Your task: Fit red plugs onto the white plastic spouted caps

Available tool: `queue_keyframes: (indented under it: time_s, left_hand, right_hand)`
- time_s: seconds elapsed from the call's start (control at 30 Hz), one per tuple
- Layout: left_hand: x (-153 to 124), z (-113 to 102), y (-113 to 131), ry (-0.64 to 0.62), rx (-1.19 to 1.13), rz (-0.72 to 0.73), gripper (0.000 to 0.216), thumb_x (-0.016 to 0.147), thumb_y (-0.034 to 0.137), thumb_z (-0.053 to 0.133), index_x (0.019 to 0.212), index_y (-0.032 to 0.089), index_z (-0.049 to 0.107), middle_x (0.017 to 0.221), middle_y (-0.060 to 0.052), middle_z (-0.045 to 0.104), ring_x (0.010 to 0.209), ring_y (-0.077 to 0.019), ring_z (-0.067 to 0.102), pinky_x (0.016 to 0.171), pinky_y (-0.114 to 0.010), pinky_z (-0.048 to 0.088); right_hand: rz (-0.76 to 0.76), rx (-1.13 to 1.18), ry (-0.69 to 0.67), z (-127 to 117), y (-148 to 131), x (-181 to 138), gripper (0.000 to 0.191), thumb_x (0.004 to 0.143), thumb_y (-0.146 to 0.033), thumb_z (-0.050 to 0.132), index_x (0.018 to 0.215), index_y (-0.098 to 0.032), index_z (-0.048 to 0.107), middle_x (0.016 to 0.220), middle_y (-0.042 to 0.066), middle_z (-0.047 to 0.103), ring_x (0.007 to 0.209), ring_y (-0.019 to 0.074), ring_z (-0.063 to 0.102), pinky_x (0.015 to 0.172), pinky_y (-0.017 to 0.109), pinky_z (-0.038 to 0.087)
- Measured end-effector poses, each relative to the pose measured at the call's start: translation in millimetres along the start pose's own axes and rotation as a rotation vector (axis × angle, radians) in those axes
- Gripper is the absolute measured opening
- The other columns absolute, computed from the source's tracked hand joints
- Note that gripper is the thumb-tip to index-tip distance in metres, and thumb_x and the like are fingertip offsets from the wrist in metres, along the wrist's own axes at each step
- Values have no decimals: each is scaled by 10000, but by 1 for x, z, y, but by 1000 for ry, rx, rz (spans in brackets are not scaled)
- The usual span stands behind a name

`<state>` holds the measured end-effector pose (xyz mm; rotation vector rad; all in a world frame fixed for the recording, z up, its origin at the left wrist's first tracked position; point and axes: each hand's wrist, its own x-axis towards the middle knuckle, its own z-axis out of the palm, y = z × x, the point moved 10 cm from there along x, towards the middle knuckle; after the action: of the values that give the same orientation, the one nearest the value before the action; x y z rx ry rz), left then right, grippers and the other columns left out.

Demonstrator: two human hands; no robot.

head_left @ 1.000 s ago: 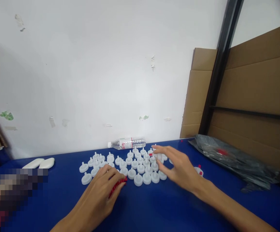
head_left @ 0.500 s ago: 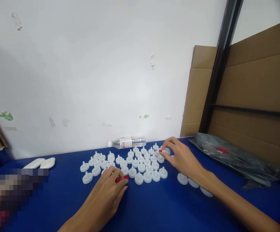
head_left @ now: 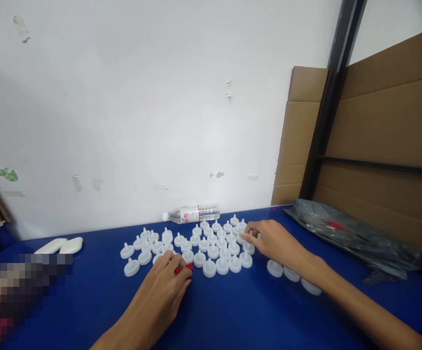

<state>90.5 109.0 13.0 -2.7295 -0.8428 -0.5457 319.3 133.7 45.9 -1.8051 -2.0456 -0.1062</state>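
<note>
Many white nozzle caps (head_left: 212, 251) with upright spouts stand in a cluster on the blue table. My left hand (head_left: 167, 287) rests in front of the cluster, its fingers curled round several small red pieces (head_left: 189, 267). My right hand (head_left: 265, 237) is at the cluster's right edge, thumb and finger pinched at the spout of a white nozzle cap (head_left: 248, 248). That cap stands on the table, and its tip is hidden by the fingers. A few more white caps (head_left: 275, 269) lie below my right forearm, which partly covers them.
A clear water bottle (head_left: 192, 214) lies along the wall behind the caps. Grey plastic bags (head_left: 352, 238) lie on the right, by cardboard (head_left: 298, 146) and a dark metal post. Two white oval objects (head_left: 71, 246) lie at left, near a blurred-out patch.
My right hand has lowered a white nozzle cap with a red tip from a tilted hold to upright on the table at the cluster's right edge. My left hand has hardly moved.
</note>
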Motion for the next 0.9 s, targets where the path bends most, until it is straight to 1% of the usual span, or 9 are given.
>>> queue_keyframes:
  time_s: [0.1,0.23,0.37,0.43,0.53,0.6,0.7,0.77,0.9]
  left_hand:
    - [0,5,2,-17,14,14,265,971,23,441,923,174,654,940,-78,608,895,-240,537,772,-388,516]
    - [1,3,6,-29,-40,27,251,1007,56,414,972,180,629,966,-66,631,906,-244,557,799,-416,524]
    - [1,-11,2,65,-179,-26,166,1026,130,447,980,187,596,948,-57,638,871,-236,587,767,-401,532]
    - [0,-18,0,132,-230,-31,131,1029,159,473,987,195,591,928,-47,642,849,-229,597,735,-378,532]
    - [-1,-27,4,217,-248,16,124,1033,165,491,1095,200,593,966,-45,662,877,-225,606,739,-363,534]
    - [-1,-34,8,269,-242,53,167,1037,156,489,1168,194,586,993,-50,668,886,-215,605,755,-355,535]
    - [-1,-40,10,315,-252,75,181,1040,137,481,1164,193,599,970,-47,662,855,-195,601,729,-323,527]
    - [-1,-42,10,326,-273,71,198,1039,131,485,1182,202,602,960,-42,661,841,-186,604,715,-309,523]
    - [-5,-46,13,377,-305,101,240,1029,122,512,1237,206,596,961,-44,665,828,-170,611,724,-296,524]
  right_hand:
    - [25,-46,66,-7,7,3,407,1045,-422,409,946,-190,728,827,88,739,784,258,682,643,316,434]
    - [-14,-65,62,2,9,4,440,1055,-449,368,1034,-202,731,962,105,751,949,297,666,778,356,450]
    - [-78,-39,28,12,3,1,548,1077,-426,292,742,-217,672,779,65,722,766,245,662,735,338,451]
    - [-91,-21,53,8,0,1,576,1087,-405,247,708,-211,634,737,64,699,725,237,652,725,345,460]
    - [-106,16,133,-6,-8,0,521,1092,-387,240,901,-197,686,891,85,726,886,259,678,822,374,492]
    - [-122,41,190,-15,-16,-2,396,1074,-420,350,1113,-204,680,1092,99,714,1059,277,654,929,405,489]
    - [-254,125,233,-21,-42,-14,322,1030,-413,503,1271,-235,621,1214,106,649,1055,250,652,895,384,528]
    - [-419,175,202,-19,-68,-26,278,1048,-348,483,1264,-250,627,1198,99,632,995,212,666,821,338,548]
    - [-692,171,86,-6,-114,-52,270,1060,-263,468,1305,-249,581,1215,80,651,1089,201,642,937,356,521]
